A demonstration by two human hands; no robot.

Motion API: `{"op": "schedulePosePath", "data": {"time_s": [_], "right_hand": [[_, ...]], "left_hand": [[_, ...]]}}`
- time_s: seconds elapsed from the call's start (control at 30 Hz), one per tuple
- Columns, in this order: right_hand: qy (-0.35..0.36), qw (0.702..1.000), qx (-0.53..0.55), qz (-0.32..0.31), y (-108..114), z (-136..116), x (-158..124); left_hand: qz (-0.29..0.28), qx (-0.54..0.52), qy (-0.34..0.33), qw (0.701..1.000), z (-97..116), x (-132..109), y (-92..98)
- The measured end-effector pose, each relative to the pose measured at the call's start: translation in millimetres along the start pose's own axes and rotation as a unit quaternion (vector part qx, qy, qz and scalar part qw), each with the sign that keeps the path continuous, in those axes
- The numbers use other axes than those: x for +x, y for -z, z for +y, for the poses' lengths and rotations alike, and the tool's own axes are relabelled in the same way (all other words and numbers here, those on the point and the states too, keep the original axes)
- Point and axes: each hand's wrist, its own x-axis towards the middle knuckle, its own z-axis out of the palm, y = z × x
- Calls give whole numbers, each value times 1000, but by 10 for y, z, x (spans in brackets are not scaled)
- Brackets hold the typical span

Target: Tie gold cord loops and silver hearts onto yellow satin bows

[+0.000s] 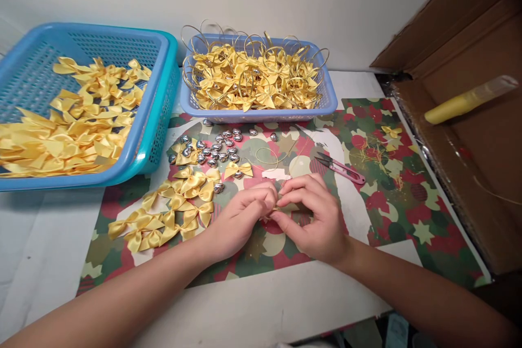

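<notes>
My left hand is closed, its thumb and fingers pinching a small gold-yellow bit with thin gold cord. Facing it, my right hand pinches the same spot between thumb and fingertips, the other fingers curled. The fingers mostly hide what lies between them. Beyond the hands, a fine loop of cord lies on the mat. Close by is a yellow satin bow with a silver bead on it. Loose silver heart-shaped beads and a pile of yellow bows lie to the left.
At the back stands a blue basket of bows with gold wire rings. Stacked blue and teal baskets hold more bows at left. Pink-handled thread snips and cord scraps lie right, beside a cardboard box with a yellow tube.
</notes>
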Motion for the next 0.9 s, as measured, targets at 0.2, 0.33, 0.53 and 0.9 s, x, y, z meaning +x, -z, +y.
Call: {"op": "schedulePosePath", "data": {"time_s": [0.2, 0.33, 0.53, 0.9], "right_hand": [[34, 998, -31, 38, 16, -15, 11], [27, 999, -35, 25, 12, -10, 4], [30, 998, -27, 39, 4, 9, 4], [47, 997, -49, 33, 8, 17, 1]], "left_hand": [[12, -45, 23, 999, -45, 2, 15], [16, -54, 18, 998, -42, 6, 7], [11, -43, 13, 999, -16, 5, -9], [15, -30, 26, 999, 7, -8, -23]]}}
